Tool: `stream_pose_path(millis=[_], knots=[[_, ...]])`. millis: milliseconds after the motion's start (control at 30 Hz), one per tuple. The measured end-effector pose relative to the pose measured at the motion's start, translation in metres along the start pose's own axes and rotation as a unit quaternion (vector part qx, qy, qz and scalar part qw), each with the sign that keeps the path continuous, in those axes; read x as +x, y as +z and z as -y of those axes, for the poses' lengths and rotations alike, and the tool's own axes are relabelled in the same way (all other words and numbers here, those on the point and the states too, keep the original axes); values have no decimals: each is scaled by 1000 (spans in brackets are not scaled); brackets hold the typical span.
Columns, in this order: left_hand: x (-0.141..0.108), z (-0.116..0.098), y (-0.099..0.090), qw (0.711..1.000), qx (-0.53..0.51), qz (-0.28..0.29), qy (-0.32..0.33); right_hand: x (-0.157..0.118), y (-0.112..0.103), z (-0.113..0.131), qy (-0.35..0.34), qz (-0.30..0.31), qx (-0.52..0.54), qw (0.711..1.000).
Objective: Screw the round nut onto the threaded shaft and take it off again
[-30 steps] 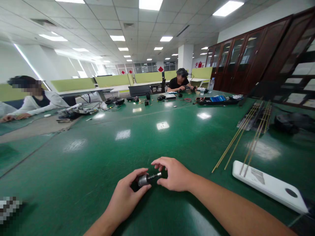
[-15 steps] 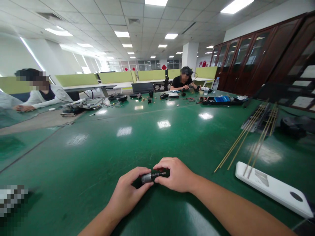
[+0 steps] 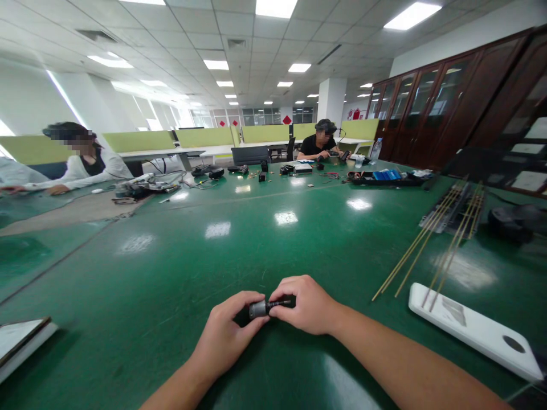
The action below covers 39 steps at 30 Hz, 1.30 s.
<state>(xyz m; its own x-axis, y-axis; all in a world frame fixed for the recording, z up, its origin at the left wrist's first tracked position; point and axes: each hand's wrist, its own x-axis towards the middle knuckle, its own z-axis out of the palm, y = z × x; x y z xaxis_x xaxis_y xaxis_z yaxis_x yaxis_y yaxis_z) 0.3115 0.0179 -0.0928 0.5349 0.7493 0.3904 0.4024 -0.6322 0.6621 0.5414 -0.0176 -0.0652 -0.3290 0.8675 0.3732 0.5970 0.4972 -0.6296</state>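
Note:
Low in the middle of the head view, just above the green tabletop, is a small grey metal cylinder with a dark spring-like section and a thin shaft (image 3: 258, 309), which looks like a small motor. My left hand (image 3: 228, 326) is closed, its thumb and fingertips pinching the grey body from the left. My right hand (image 3: 305, 304) is closed around the shaft side, with thumb and index finger at the dark section. The shaft tip shows between those fingers, pointing right. My other fingers partly hide the part's far side.
Right of my hands lies a long white case (image 3: 474, 330), with thin wooden sticks (image 3: 421, 245) above it. A white-topped flat object (image 3: 25, 341) is at the left edge. Tools and a black tray (image 3: 384, 177) lie far back, where two people sit.
The view has shifted a little, and my left hand and the metal part sit slightly further right. Both hands keep their hold. The person at left has moved their arms.

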Motion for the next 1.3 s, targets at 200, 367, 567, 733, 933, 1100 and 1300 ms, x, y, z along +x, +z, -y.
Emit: stream_pose_path(millis=[200, 367, 567, 733, 933, 1100, 1300], knots=[[1, 0, 0, 1000, 3, -2, -3, 0, 1, -1, 1, 0, -1, 1000], [1, -1, -1, 1000, 5, -3, -3, -1, 0, 0, 5, 2, -4, 1000], [2, -2, -1, 1000, -1, -7, 1, -1, 0, -1, 9, 3, -6, 1000], [3, -4, -2, 1000, 1, -8, 0, 0, -2, 0, 12, 3, -9, 1000], [2, -3, -2, 1000, 1, -3, -4, 0, -2, 1, 12, 4, -12, 1000], [2, -1, -2, 1000, 2, 0, -7, 0, -2, 0, 10, 5, -13, 1000], [1, 0, -3, 1000, -1, -3, -5, 0, -3, 0, 10, 2, -15, 1000]])
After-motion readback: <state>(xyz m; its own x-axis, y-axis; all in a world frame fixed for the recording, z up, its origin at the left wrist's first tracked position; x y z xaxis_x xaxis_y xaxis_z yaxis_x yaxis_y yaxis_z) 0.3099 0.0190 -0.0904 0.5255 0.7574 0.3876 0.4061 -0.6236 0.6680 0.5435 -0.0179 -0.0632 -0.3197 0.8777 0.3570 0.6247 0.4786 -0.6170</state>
